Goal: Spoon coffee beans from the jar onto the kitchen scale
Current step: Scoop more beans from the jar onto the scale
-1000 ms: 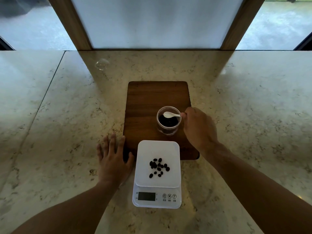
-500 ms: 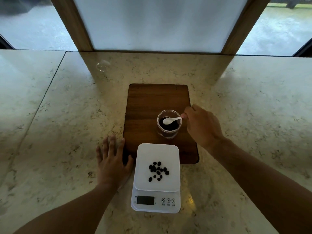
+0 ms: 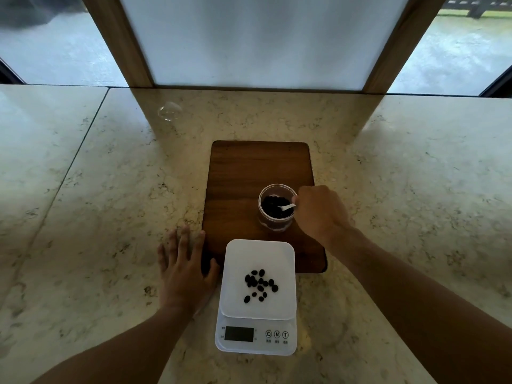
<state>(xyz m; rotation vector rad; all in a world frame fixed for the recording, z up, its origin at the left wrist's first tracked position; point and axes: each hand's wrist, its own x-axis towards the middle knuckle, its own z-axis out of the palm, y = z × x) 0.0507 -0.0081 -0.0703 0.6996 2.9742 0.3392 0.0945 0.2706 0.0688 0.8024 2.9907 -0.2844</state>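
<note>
A: Item one, right hand: how is it posed?

B: The forearm is extended from the lower right, over the corner of the wooden board. The hand is curled closed, knuckles up, at the right rim of the jar. The handle of a small white spoon is pinched in its fingers; the bowl end is sunk among the coffee beans inside the jar.

A: Item two, left hand?

B: The forearm is laid in from the lower left. The hand is spread flat, palm down, on the tabletop, with nothing held. It is placed just beside the scale, the thumb close to the platform's left edge; the fingertips are seen at the board's left edge.

A: Item three, task goods?

B: The jar is stood upright on the board, behind the scale. A small loose cluster of coffee beans is recorded on the white platform. The display is dark; no reading can be made out.
</note>
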